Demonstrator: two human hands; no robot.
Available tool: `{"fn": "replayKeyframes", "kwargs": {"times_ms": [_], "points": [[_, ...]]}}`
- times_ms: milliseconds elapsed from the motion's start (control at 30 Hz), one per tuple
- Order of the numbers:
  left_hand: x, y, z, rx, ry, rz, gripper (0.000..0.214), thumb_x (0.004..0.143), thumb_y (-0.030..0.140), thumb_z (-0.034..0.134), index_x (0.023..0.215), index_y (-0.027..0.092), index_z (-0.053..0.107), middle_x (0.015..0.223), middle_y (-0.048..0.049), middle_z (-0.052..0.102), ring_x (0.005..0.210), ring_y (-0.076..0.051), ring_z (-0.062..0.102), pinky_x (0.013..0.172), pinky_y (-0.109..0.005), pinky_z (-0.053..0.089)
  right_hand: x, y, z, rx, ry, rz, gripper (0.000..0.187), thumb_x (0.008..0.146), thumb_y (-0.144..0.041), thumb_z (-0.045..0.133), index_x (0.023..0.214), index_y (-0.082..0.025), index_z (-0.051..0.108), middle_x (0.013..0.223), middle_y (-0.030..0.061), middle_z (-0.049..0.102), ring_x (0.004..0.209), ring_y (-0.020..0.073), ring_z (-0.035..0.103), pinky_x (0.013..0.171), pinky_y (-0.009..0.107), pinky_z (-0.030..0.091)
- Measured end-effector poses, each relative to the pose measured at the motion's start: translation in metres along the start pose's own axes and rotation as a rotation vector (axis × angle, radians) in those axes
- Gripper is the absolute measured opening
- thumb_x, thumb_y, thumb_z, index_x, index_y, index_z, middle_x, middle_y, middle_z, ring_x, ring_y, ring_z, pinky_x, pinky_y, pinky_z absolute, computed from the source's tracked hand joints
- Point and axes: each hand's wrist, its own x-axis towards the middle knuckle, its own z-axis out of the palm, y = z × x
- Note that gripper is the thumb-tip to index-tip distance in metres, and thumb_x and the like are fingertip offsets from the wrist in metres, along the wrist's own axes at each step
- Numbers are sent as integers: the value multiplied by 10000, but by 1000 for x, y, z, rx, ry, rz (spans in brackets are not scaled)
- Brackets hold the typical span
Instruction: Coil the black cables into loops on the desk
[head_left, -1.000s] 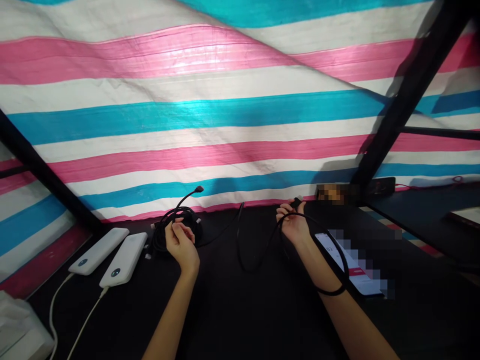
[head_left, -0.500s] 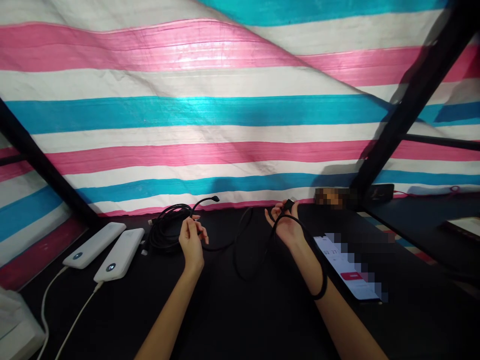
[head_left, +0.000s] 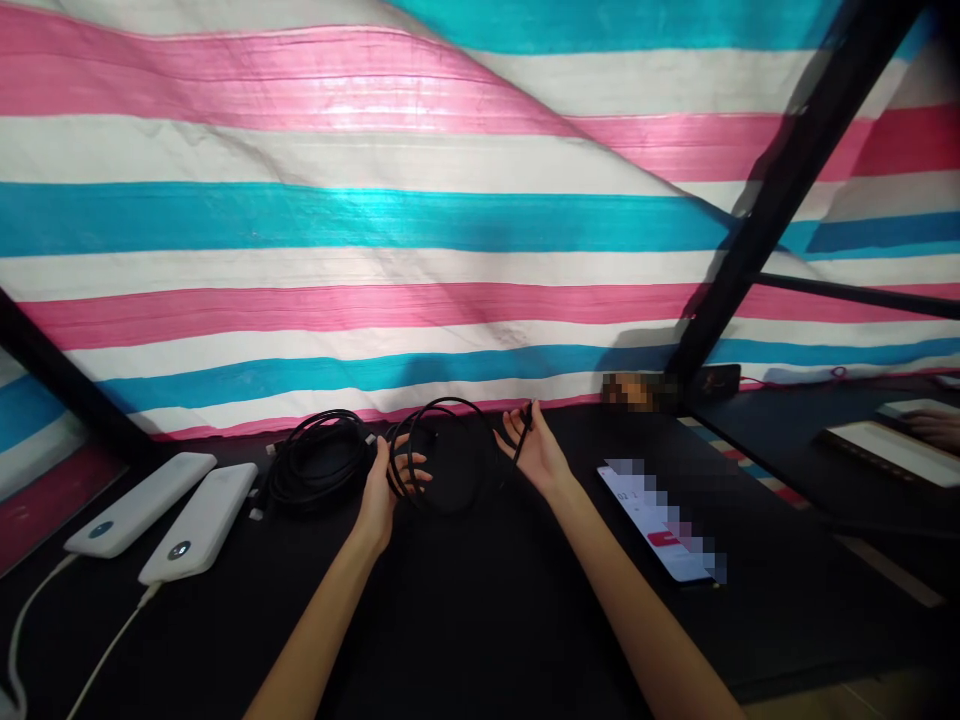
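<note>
A black cable hangs in round loops between my two hands above a black table. My left hand grips the left side of the loops, fingers curled around the strands. My right hand pinches the cable's other end between thumb and fingers, palm turned up. Just left of my left hand lies a coiled bundle of black cables on the table.
Two white power banks with white cords lie at the left. A phone lies face up to the right. A striped pink, blue and white tarp hangs behind. Black frame posts slant at both sides.
The loop that hung around my right forearm has come off. My hands have moved closer together and the loose cable is now gathered into round loops between them.
</note>
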Motion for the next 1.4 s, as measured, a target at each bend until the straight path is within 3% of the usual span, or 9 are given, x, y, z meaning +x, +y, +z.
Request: {"fn": "replayKeyframes", "kwargs": {"times_ms": [100,367,533,633,867,1067,1167,1267,1400], "points": [[-2,2,2,70,-38,15,636,798,645,449,1204,157,487,761,-51,661,603,-160,660,538,-239,497,-2,6,4,-71,15,-3,239,669,-452,742,744,-264,616,746,-51,635,871,147,633,778,320,531],[-5,-6,8,276,-98,91,670,641,492,708,1156,148,449,623,8,620,449,-144,596,412,-203,400,-5,25,7,-199,-6,-22,262,603,-384,806,726,-240,626,762,-29,622,832,149,625,727,290,545],[-8,3,6,67,-159,-79,639,778,653,413,1153,139,470,629,-43,645,516,-192,638,470,-251,441,-3,23,6,-171,52,-7,263,640,-413,783,776,-235,644,744,-20,620,762,139,628,689,286,559],[-10,4,4,92,-192,-63,662,790,688,343,1150,151,485,616,-44,651,499,-193,630,481,-260,438,-3,19,7,-158,105,27,262,657,-426,766,784,-232,645,731,-24,618,726,119,624,633,241,548],[-10,-6,3,303,-209,77,633,767,649,474,1159,153,447,589,-16,641,469,-186,610,487,-258,428,-4,21,5,-360,249,-53,315,586,-436,799,676,-217,591,675,-25,598,590,93,579,386,147,385],[-9,-9,7,439,-250,39,639,719,610,573,1136,142,448,590,-22,642,509,-185,625,474,-238,419,-7,22,5,-564,266,-187,330,540,-436,814,667,-204,618,565,-52,479,462,54,408,295,161,170],[-8,-11,8,529,-239,42,620,691,563,633,1108,137,465,590,-23,638,526,-175,616,441,-213,388,-11,22,7,-644,310,-264,322,547,-440,805,670,-196,634,566,-46,495,469,59,398,323,172,222],[-8,-13,8,601,-242,27,603,688,522,656,1115,136,475,619,-33,644,576,-174,614,422,-196,385,-9,24,4,-678,296,-331,319,568,-456,784,682,-191,647,617,-16,563,553,95,486,387,184,312],[-9,-15,7,638,-251,15,604,654,455,704,1127,140,498,631,-37,645,579,-174,607,398,-192,396,-3,29,-4,-749,247,-381,313,598,-472,756,707,-194,662,727,13,642,711,140,570,572,210,436]]}}
